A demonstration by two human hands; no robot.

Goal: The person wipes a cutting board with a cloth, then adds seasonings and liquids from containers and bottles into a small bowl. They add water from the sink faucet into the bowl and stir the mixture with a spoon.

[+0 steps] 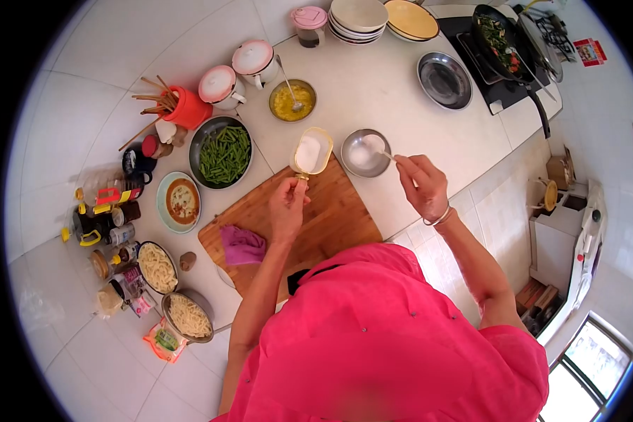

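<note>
My left hand grips the short handle of a clear container with white powder inside, above the back edge of the wooden cutting board. My right hand is closed on the handle of a small spoon. The spoon's bowl holds white powder and is over a steel bowl that also has white powder in it. A bowl of yellow mixture with a metal spoon stands behind the container. On the board's left part lies a purple cloth.
Green beans fill a bowl at the left, near a sauce bowl and two noodle bowls. Lidded mugs and a red chopstick holder line the wall. An empty metal plate and a wok are at the back right.
</note>
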